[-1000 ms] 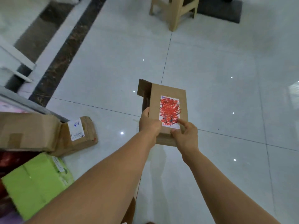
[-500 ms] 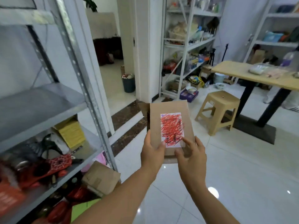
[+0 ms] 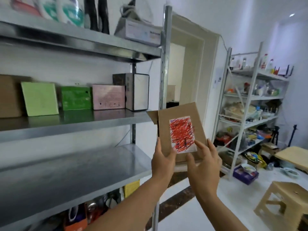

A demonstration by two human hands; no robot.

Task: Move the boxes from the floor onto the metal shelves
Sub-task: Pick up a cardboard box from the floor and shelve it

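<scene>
I hold a flat brown cardboard box (image 3: pixel 180 114) with a red-scribbled white label upright in both hands, just right of the metal shelf unit's front post (image 3: pixel 164 67). My left hand (image 3: pixel 164 161) grips its lower left edge, thumb over the front. My right hand (image 3: pixel 204 161) grips the lower right corner, fingers spread on the label. An open flap sticks out at the box's upper left. The middle metal shelf (image 3: pixel 83 124) carries a row of boxes: brown, light green, dark green, pink and a dark-and-white one (image 3: pixel 138 91). The shelf below (image 3: pixel 75 170) is bare.
The top shelf holds a white carton (image 3: pixel 141 31) and bottles. A doorway lies behind the box. A white rack (image 3: pixel 250 114) crowded with items stands at the right, with a wooden stool (image 3: pixel 286 202) and a table corner (image 3: pixel 295 155) near it. Clutter fills the lowest shelf level.
The view has risen from the floor to the shelves. Both hands have lifted the box from near the floor to the height of the middle shelf, still gripping its lower end.
</scene>
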